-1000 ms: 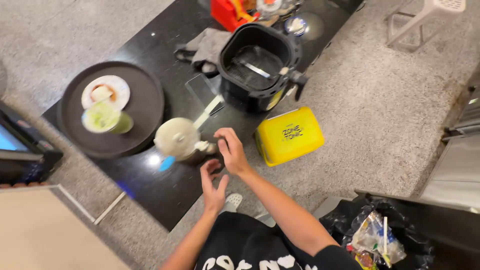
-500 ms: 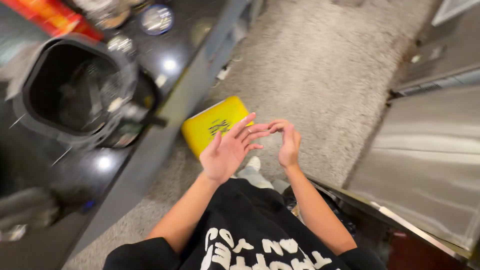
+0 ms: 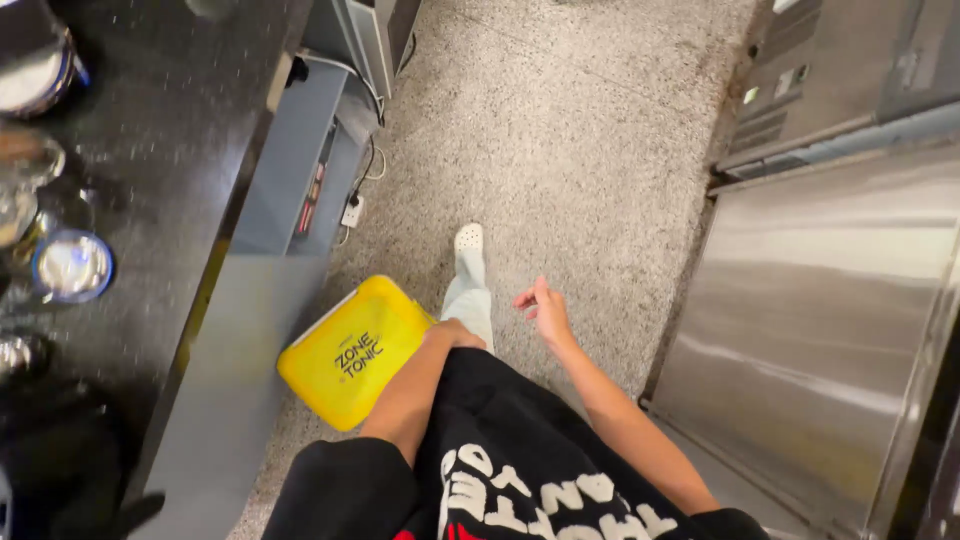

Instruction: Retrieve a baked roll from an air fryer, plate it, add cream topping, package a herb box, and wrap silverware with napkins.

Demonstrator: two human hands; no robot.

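Looking down, I see the speckled floor (image 3: 560,130) first, steel cabinets (image 3: 830,290) on my right, the black counter (image 3: 150,150) on my left. A yellow bin (image 3: 345,365) sits below the left hand (image 3: 450,333), whose fingers are hidden, so I cannot tell. The right hand (image 3: 545,312) hangs empty, fingers loosely curled, apart from the bin.
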